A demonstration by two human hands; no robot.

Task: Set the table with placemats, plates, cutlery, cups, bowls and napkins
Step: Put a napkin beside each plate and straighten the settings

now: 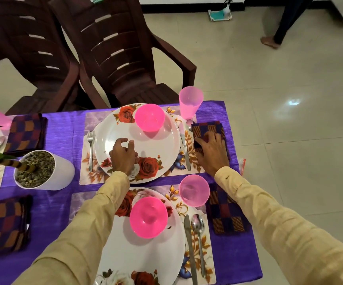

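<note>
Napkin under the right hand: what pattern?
Napkin: checked navy, orange and maroon squares. Shows best in the head view.

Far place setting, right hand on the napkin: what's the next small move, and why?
Probably smooth the napkin flat beside the knife and lift the right hand away: it rests on the cloth, and the far plate, bowl, cup and fork already look placed. The left hand hovers over the plate, holding nothing.

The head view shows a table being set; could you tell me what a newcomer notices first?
The bright pink far bowl on the far plate and near bowl on the near plate pop against the purple tablecloth. The right hand rests on a checked napkin beside the far plate; the left hand hangs above that plate.
</note>
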